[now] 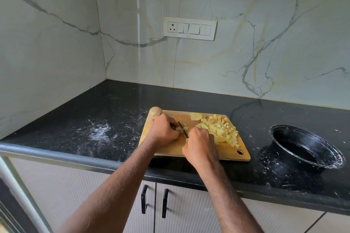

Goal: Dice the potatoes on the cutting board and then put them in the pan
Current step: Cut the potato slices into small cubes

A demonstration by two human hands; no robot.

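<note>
A wooden cutting board (170, 149) lies on the black counter. My left hand (163, 128) holds down a pale potato piece (179, 128) near the board's middle. My right hand (200, 143) grips a knife (183, 128), whose blade stands on that piece. A heap of diced potato (220, 128) covers the board's right half, with a potato slice (196, 116) behind it. A whole unpeeled potato (155, 112) sits at the board's far left corner. The black pan (306, 146) stands to the right of the board, apart from it.
White powder smears mark the counter (100, 130) left of the board and around the pan. A marble-pattern wall with a switch panel (190, 28) rises behind. Cabinet doors with black handles (144, 198) are below the counter edge.
</note>
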